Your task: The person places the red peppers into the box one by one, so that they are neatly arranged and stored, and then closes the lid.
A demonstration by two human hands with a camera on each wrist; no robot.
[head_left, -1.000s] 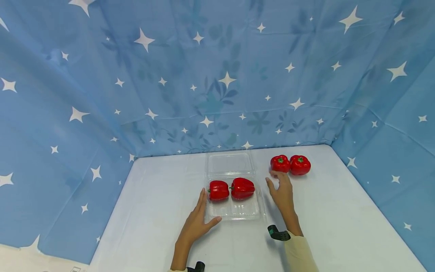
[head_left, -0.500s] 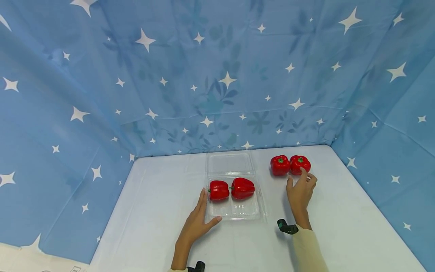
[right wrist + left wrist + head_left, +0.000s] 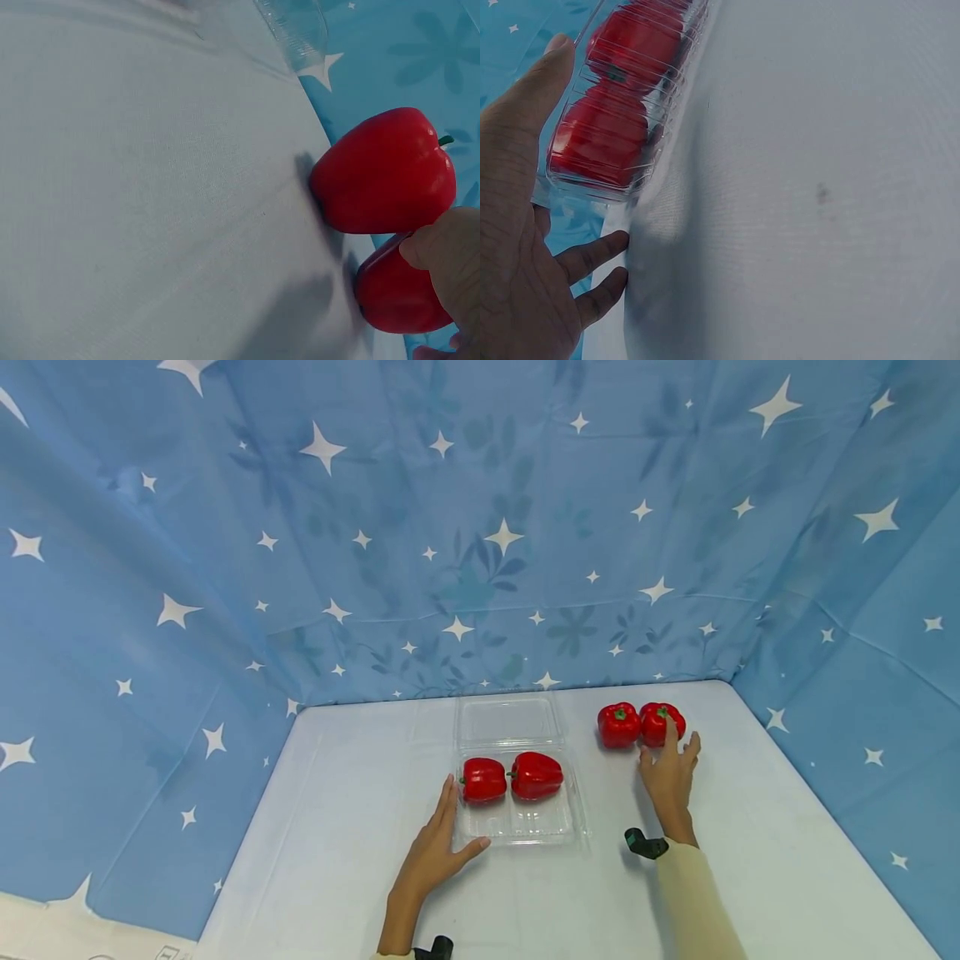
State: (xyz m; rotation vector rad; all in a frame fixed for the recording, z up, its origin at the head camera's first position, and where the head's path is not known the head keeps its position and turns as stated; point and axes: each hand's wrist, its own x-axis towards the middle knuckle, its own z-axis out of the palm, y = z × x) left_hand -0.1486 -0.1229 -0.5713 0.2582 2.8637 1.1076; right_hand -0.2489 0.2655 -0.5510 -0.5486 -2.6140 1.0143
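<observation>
The right hand (image 3: 670,777) has its fingers spread at a glossy red bell pepper (image 3: 654,727); whether they touch, I cannot tell. Better to close evenly on both its sides, not pushing the second red bell pepper (image 3: 618,728), beyond the thumb. The left hand (image 3: 432,853), thumb spread apart, should steady the clear plastic box (image 3: 542,820) beside its fingers.

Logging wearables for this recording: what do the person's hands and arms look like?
The left hand and right hand wear no gloves. The right sleeve is plain pale yellow; only a sliver of the left sleeve shows, similarly pale. A small black device sits at each wrist: the right device has a greenish patch, the left device is cut off by the frame.
</observation>
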